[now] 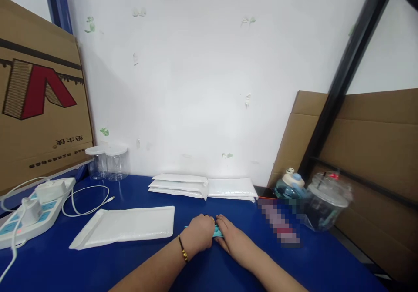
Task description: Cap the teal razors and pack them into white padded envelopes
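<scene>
On the blue table in front of me is a small turquoise item (217, 231), mostly covered by my hands; I cannot make out its kind. My left hand (200, 232) is closed over its left part, and a thin turquoise tip sticks out on the far side of the fist. From the right, my right hand (232, 239) holds the item against the table, its fingers stretched along the far side and the thumb at the near side. Left of my hands lies a white padded envelope (130, 224).
More white padded envelopes lie in two stacks (179, 185) (231, 188) by the wall. To the left are a power strip (48, 222), a white cable (91, 213) and lidded clear jars (116, 166). A bottle (289, 187) and a bagged tub (326, 205) stand right, near cardboard (375, 161).
</scene>
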{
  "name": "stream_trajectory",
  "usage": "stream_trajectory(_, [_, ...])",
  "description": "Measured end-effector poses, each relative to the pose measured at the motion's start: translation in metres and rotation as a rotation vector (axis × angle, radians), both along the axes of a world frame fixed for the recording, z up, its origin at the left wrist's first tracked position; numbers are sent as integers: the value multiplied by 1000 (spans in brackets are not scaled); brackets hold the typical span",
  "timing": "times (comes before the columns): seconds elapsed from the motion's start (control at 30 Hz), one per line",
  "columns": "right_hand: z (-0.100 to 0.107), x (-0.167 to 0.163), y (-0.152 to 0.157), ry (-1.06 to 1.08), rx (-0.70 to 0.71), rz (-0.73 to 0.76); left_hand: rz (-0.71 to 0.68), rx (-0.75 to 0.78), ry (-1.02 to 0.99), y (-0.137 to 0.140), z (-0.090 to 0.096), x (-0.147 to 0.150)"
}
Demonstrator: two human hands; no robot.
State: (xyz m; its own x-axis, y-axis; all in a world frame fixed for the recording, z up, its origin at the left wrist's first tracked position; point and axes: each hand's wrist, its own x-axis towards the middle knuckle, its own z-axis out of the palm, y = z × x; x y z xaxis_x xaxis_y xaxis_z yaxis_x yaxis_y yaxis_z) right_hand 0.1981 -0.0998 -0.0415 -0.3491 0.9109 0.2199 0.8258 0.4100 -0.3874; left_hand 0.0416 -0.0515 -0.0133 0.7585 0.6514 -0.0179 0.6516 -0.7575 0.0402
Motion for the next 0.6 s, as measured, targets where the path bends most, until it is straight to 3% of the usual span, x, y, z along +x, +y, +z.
stream_trajectory(0.2, [11,12,-9,96,23,-29,21,-28,-62,-3,2,-9])
stream_trajectory(0.3, [29,20,-5,399,75,-152,91,-68,-217,-4,2,-14])
stream_trajectory(0.4, [67,15,-3,705,169,-159,100,-187,-451,-10,7,-9])
stream_trajectory(0.5, [108,-8,-10,585,263,0,28,-334,-769,-20,11,5])
stream_trajectory(0.6, [123,-34,-23,333,322,63,64,-496,-1036,-33,5,16])
